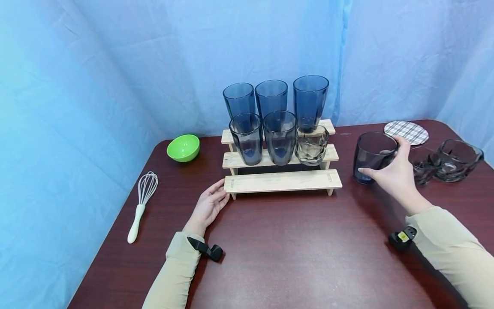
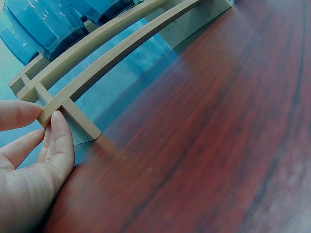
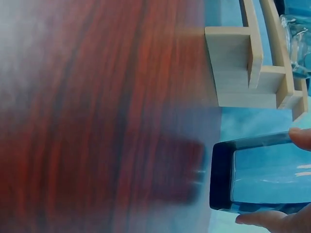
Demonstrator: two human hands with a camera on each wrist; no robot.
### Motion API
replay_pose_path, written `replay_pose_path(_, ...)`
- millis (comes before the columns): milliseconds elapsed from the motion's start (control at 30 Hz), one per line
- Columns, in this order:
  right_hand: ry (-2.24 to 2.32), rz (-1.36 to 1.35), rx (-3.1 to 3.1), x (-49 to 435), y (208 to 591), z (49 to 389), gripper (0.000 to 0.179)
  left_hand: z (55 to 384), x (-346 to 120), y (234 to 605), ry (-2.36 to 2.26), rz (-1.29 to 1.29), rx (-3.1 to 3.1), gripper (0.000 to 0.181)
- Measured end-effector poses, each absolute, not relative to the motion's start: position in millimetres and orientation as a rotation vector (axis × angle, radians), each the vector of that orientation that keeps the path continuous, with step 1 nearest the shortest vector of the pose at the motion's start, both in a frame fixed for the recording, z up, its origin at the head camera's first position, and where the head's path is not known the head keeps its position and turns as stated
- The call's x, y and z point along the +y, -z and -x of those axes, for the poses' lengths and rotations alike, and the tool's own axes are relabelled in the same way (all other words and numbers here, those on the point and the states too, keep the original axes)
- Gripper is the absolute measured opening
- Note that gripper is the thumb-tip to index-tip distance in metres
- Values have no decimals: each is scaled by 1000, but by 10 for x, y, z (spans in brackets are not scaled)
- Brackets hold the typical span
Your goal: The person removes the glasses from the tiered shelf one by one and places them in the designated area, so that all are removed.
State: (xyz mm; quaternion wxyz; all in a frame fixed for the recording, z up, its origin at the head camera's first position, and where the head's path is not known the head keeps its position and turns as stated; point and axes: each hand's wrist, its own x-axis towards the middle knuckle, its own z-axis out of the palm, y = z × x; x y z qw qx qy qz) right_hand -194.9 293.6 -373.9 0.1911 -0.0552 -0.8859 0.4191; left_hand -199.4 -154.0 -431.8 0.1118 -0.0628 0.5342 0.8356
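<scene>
At the left end of a three-step wooden stand (image 1: 283, 181), my left hand (image 1: 206, 206) holds the lowest step's edge, thumb and fingertips on either side of the board (image 2: 80, 80). My right hand (image 1: 399, 180) grips a dark blue glass (image 1: 370, 156) to the right of the stand, thumb on one side and fingers on the other. The right wrist view shows this glass (image 3: 265, 172) upright beside the stand's end. Three tall blue glasses (image 1: 271, 96) stand on the top step. The middle step bears two greyish glasses (image 1: 248, 143) and a short wavy clear glass (image 1: 311, 148).
Behind the right hand are a dark glass (image 1: 422, 165) and a wavy glass piece with a spout (image 1: 457, 161). A checked round mat (image 1: 407, 132) lies at the back right. On the left are a green bowl (image 1: 183, 149) and a whisk (image 1: 140, 208). Blue curtains (image 1: 200, 56) enclose the table.
</scene>
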Motion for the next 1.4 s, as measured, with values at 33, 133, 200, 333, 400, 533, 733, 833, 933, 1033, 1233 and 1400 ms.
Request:
replay_pose_path(33,-1176,161,-2491,2941,3742,1954,108,1993,-1539,4318,-2453,188,1566,53)
replay_pose_path(133,-1172,185,-2497,2962,3757,1964,108,1991,-1535,4317,-2452,192,1567,53)
replay_pose_path(200,-1173,202,-2501,2978,3765,1971,108,1991,-1533,4314,-2452,185,1574,53)
replay_pose_path(333,-1172,220,-2511,3002,3771,1981,108,1994,-1536,4306,-2453,175,1582,53)
replay_pose_path(400,-1176,218,-2515,3009,3772,1982,108,1995,-1537,4303,-2459,186,1567,52)
replay_pose_path(533,-1171,205,-2528,3018,3779,1981,109,1993,-1541,4301,-2451,190,1564,52)
replay_pose_path(733,-1152,203,-2537,3029,3799,1981,110,1991,-1546,4301,-2448,184,1557,53)
replay_pose_path(833,-1147,204,-2541,3037,3804,1980,111,1983,-1541,4306,-2447,163,1576,53)
replay_pose_path(933,-1138,193,-2545,3048,3811,1981,111,1984,-1553,4364,-2459,91,1597,54)
replay_pose_path(1033,-1128,176,-2549,3060,3815,1976,111,2006,-1603,4482,-2507,-50,1544,55)
replay_pose_path(1233,-1124,153,-2555,3074,3799,1962,110,2016,-1601,4497,-2502,-51,1548,55)
replay_pose_path(1400,-1057,144,-2557,3079,3749,1958,108,1982,-1531,4328,-2456,136,1606,53)
